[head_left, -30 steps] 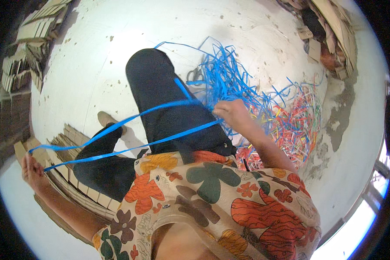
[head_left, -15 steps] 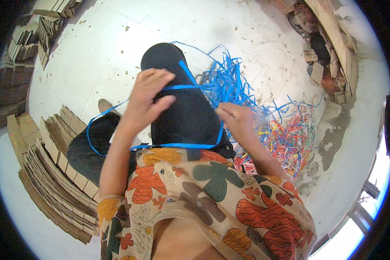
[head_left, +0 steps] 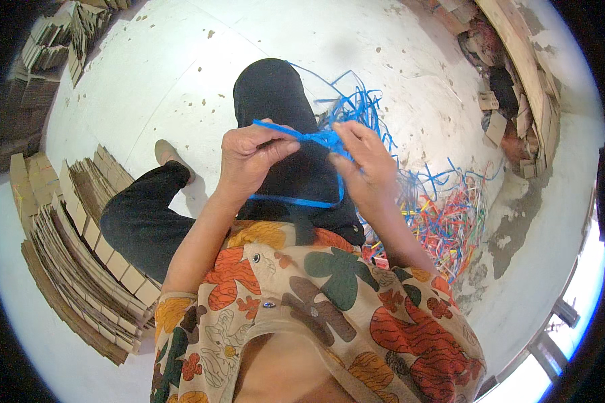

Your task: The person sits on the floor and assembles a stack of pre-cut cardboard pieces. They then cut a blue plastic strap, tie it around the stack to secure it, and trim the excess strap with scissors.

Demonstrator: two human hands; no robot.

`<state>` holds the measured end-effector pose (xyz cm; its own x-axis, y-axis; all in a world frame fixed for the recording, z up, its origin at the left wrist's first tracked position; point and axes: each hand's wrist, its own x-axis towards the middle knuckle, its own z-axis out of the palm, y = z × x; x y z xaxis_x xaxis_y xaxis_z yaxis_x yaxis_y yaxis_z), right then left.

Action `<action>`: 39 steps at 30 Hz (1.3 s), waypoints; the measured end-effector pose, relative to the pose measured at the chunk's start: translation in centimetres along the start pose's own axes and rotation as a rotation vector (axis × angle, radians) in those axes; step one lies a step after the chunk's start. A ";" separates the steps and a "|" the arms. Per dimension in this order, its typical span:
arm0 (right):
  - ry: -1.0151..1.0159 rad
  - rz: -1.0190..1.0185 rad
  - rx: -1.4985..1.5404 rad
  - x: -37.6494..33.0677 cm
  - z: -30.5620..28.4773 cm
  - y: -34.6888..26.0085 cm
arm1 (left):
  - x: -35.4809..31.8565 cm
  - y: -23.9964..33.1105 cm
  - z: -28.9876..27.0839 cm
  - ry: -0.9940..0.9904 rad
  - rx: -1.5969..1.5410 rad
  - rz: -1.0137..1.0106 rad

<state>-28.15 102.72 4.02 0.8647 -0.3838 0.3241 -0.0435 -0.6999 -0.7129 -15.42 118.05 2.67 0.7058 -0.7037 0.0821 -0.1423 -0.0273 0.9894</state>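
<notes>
Over my dark-trousered leg, both hands hold a flat blue strap [head_left: 307, 136] stretched between them. My left hand [head_left: 254, 158] pinches it between thumb and fingers, and a short end sticks out past the fingertips. Close by, my right hand [head_left: 366, 161] is closed on the strap where it bunches up. From there a loop of the strap runs down and lies across my lap. Beyond my right hand a tangled pile of blue straps [head_left: 363, 107] lies on the floor; one thin strand arcs from it toward my knee.
Multicoloured strap scraps [head_left: 447, 215] are heaped at right. Rows of stacked flat cardboard [head_left: 81, 248] stand at left, with more cardboard stacks [head_left: 47, 43] at far left. A wooden board [head_left: 517, 60] and cardboard pieces line the far right.
My left hand has gone from open and blurred to pinching the strap. Both hands have drawn together over the leg, and the loop at the left has been pulled in.
</notes>
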 end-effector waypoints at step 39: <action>-0.067 -0.236 0.143 0.8 2.9 -2.8 | -3.3 1.2 -1.3 0.106 0.298 0.252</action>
<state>-25.88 106.09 4.47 0.8737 -0.1764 0.4534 0.2299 -0.6717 -0.7043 -17.07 121.26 3.74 0.6885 -0.6382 0.3446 -0.5036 -0.0787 0.8603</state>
